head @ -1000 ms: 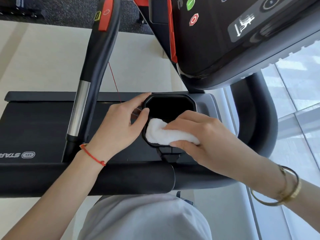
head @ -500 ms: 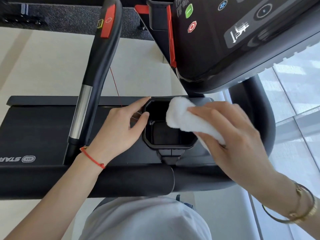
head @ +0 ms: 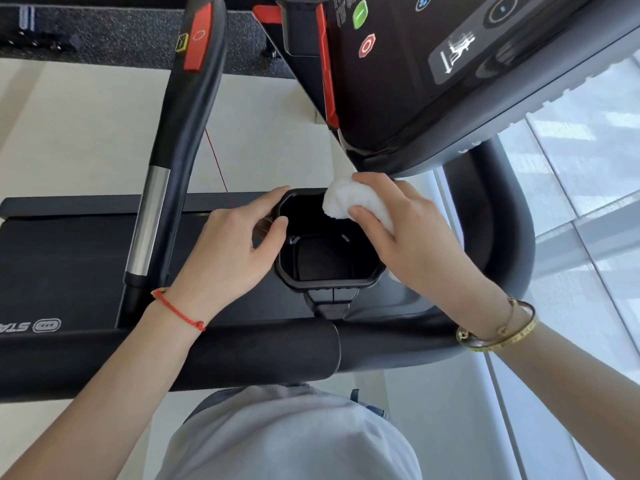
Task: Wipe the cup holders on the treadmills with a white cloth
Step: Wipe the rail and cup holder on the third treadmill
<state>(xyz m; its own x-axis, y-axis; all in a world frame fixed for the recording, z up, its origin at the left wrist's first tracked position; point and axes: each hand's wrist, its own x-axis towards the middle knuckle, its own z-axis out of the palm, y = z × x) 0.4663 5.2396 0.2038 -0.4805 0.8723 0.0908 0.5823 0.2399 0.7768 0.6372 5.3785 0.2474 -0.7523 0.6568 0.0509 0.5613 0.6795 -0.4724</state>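
- The treadmill [head: 86,258] fills the view; its dark belt deck lies at 9 o'clock and the console [head: 450,64] hangs at 1 o'clock.
- A padded front bar [head: 242,355] runs across below the centre, and a black side rail [head: 183,140] with a silver section rises toward 11 o'clock.
- The person's grey shirt [head: 287,438] shows at 6 o'clock.
- The black cup holder [head: 329,261] sits at the centre, just under the console's lower edge; its dark bottom is in plain view.
- The right hand [head: 415,244] comes in from 4 o'clock and grips the cloth, its thumb and curled fingers wrapped round it, at the holder's 1 o'clock rim.
- The left hand [head: 228,251] comes in from 8 o'clock and pinches the holder's 9 o'clock rim between thumb and forefinger.
- The white cloth [head: 349,200] is bunched, one end poking over the holder's opening.
- Gold bangles [head: 498,327] ring the right wrist; a red cord [head: 178,311] rings the left.
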